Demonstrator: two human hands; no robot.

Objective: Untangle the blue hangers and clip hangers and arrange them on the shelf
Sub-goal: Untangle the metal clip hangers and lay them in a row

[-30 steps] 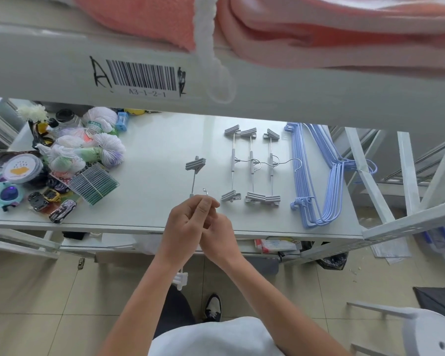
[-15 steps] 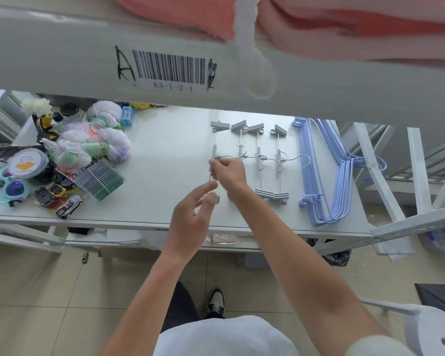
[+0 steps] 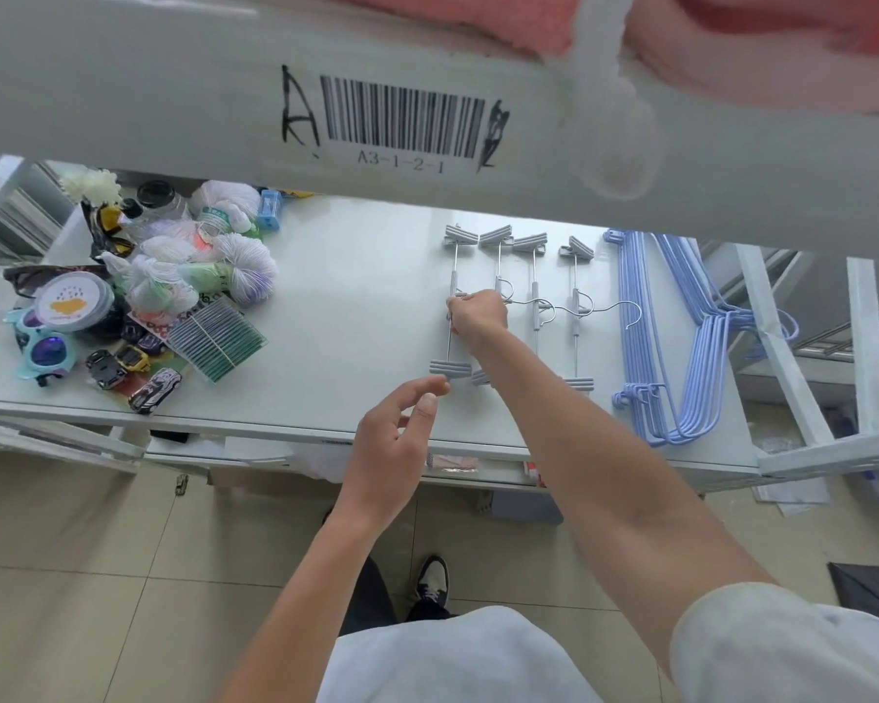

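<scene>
The right hand (image 3: 478,313) gripped the leftmost clip hanger (image 3: 450,307) on the shelf (image 3: 356,296), apparently aligning it with the row; the left hand (image 3: 394,438) hovered open, and letting go looked next.

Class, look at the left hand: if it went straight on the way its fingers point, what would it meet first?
Most likely the near clip of the leftmost clip hanger, just beyond the left hand. The hand's height above the shelf is unclear.
</scene>
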